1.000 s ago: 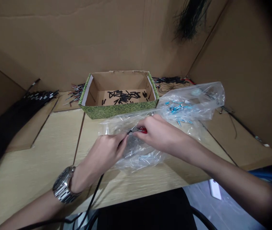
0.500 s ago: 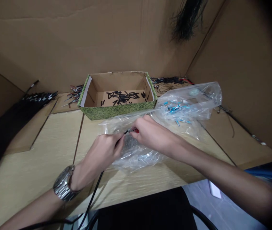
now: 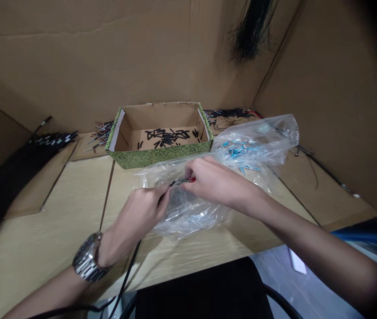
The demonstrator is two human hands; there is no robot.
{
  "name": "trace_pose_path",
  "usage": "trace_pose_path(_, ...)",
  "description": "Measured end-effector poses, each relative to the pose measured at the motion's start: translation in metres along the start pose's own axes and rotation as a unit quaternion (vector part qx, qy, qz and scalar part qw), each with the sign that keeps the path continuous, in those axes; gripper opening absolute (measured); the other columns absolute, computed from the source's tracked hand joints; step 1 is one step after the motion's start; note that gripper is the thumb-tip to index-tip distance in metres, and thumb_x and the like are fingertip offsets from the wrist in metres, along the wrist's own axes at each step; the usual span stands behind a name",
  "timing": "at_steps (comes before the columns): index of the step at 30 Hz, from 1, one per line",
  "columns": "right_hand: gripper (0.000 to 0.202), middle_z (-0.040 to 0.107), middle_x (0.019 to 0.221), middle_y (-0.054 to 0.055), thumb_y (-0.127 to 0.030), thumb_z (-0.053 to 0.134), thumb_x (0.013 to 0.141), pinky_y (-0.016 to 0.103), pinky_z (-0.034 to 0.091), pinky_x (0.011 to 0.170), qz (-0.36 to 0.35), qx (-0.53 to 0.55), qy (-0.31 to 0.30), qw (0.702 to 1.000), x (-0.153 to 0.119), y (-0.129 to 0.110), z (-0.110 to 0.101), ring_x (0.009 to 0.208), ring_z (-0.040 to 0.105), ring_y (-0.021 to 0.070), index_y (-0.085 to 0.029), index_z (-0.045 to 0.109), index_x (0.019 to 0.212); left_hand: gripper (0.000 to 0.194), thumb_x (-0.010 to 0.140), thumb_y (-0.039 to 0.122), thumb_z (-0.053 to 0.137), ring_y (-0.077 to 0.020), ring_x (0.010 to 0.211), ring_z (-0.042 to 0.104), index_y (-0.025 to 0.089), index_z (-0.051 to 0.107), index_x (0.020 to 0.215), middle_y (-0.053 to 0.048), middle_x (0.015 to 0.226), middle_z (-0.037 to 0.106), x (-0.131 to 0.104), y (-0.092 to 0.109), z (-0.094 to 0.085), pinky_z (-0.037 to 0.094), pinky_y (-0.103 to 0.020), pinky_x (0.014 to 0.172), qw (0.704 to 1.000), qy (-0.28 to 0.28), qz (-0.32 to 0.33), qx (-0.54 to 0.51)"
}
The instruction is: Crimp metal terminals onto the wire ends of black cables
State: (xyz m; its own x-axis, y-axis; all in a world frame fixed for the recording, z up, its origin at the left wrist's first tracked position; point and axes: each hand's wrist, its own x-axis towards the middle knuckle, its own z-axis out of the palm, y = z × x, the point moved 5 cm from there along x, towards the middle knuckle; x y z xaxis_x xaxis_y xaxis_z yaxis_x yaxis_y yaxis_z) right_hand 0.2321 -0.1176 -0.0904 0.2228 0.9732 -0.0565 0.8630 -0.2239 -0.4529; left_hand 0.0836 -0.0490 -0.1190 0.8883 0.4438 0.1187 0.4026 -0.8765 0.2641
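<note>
My left hand [image 3: 147, 204] is closed in a pinch on a black cable [image 3: 131, 266], which trails down over the table's front edge. The cable's dark tip pokes out past the thumb. In my closed right hand [image 3: 210, 180] are small red-handled pliers [image 3: 186, 180]; the hand covers most of them. Their grey metal jaws point left and meet or nearly meet the cable tip; whether they bite on it I cannot tell. Under both hands lies a clear plastic bag [image 3: 188, 221]. Another part of clear plastic holding small blue pieces [image 3: 238, 151] lies to the right.
Behind the hands stands a green-patterned box [image 3: 158, 156] with several short black pieces [image 3: 166, 136] inside. A thick bundle of black cables [image 3: 5, 173] lies at the left. Cardboard walls [image 3: 148, 57] enclose the table, and dark strands [image 3: 253, 31] hang at the upper right.
The view has shifted slightly. More of the pliers' jaws and red handle shows, as my right hand sits a little farther from my left. Both hands keep their hold.
</note>
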Motion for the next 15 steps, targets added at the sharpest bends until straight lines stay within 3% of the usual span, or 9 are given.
trace_pose_path(5,0.014,0.062,0.079,0.008,-0.033,0.063,0.077,0.029,0.037,0.058,-0.008,-0.01,-0.016,1.0,0.009,0.003,0.001,0.077,0.058,0.0202,-0.019,0.064,0.073,0.026,0.099,0.026,0.046,-0.0146,0.052,0.057,0.016,0.063,0.082,-0.003,0.061,0.064,-0.002,0.001,0.0,0.027,-0.03,0.053,1.0,-0.004,-0.007,0.021)
trace_pose_path(11,0.019,0.059,0.068,0.005,-0.036,0.06,0.076,0.029,0.032,0.046,0.003,-0.037,-0.065,0.997,0.014,-0.001,-0.006,0.055,0.05,0.015,-0.018,0.064,0.07,0.025,0.1,0.027,0.045,-0.0149,0.05,0.056,0.017,0.064,0.089,-0.002,0.061,0.063,-0.001,0.0,0.001,0.026,-0.03,0.053,0.999,-0.022,-0.017,0.022)
trace_pose_path(15,0.019,0.061,0.07,0.006,-0.035,0.06,0.076,0.029,0.036,0.049,0.007,-0.032,-0.069,0.997,0.018,-0.003,-0.006,0.057,0.053,0.0158,-0.018,0.066,0.072,0.025,0.101,0.027,0.044,-0.0138,0.05,0.054,0.017,0.063,0.087,-0.002,0.062,0.063,-0.001,0.002,0.002,0.025,-0.03,0.053,0.999,-0.022,-0.009,0.022)
